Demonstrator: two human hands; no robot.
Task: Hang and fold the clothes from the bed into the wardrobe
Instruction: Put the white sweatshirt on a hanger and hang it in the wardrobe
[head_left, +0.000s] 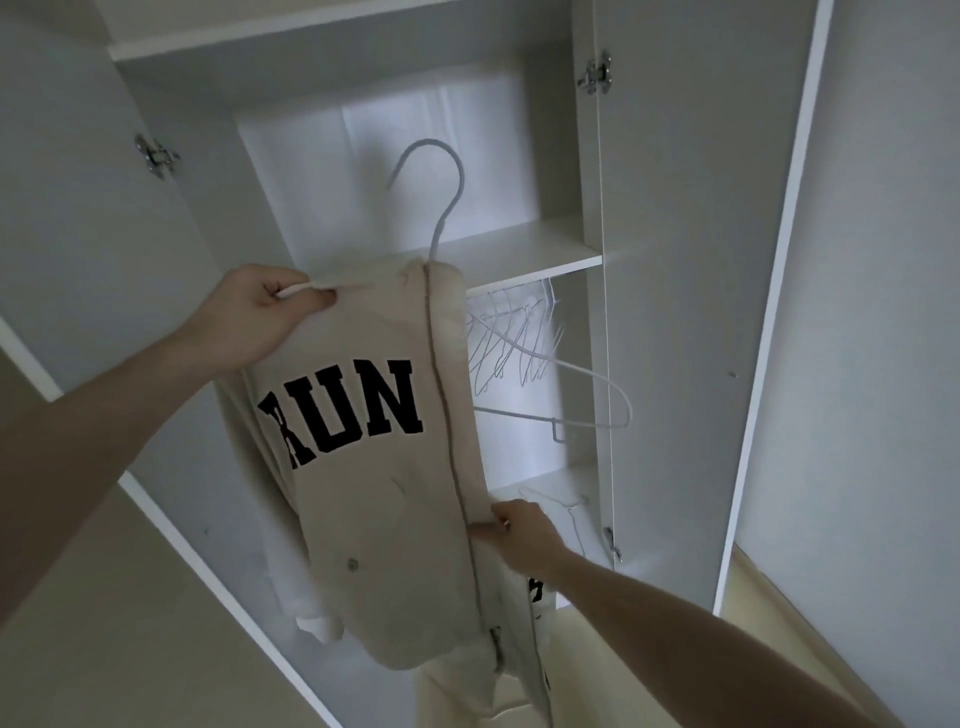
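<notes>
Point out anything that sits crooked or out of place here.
The beige sweatshirt sits on only one arm of the white hanger; the other arm juts out bare toward the wardrobe. The left hand pinches the covered hanger end, and the right hand grips the front edge. The hanger is tilted.

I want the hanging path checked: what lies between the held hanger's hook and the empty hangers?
In the head view, the shelf edge lies between the hook and the empty hangers.
</notes>
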